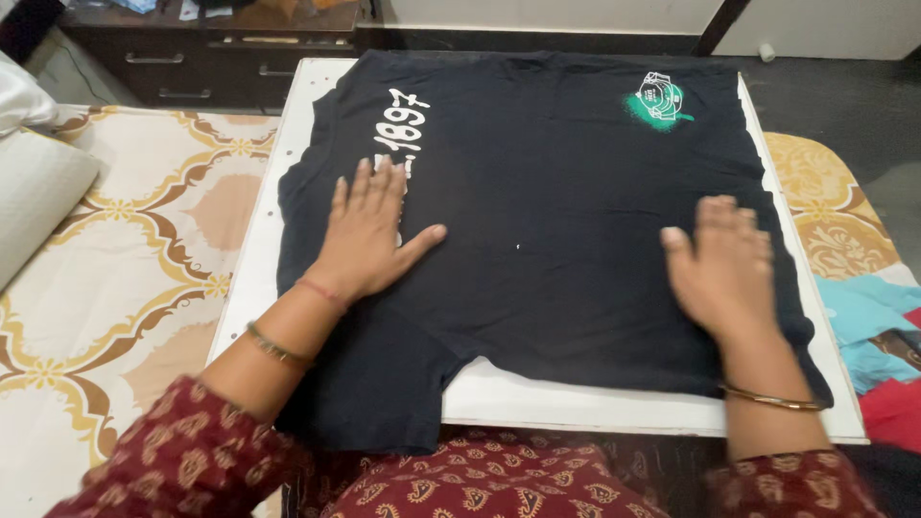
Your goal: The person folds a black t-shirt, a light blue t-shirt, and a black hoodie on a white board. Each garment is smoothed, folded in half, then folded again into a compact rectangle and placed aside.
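Observation:
A black t-shirt (556, 182) lies spread flat on a white board (576, 403), with white print at its left and a green and white emblem at its upper right. My left hand (369, 235) rests palm down on the shirt's left part, fingers spread beside the white print. Flat on the shirt's right part lies my right hand (720, 269), slightly blurred. A sleeve of the shirt hangs over the board's near edge at lower left. Neither hand grips the cloth.
The board rests on a bed with a cream and brown patterned sheet (125, 288). A white pillow (34, 182) lies at the left. Blue and red clothes (878, 345) are piled at the right. A dark wooden drawer unit (211, 53) stands behind.

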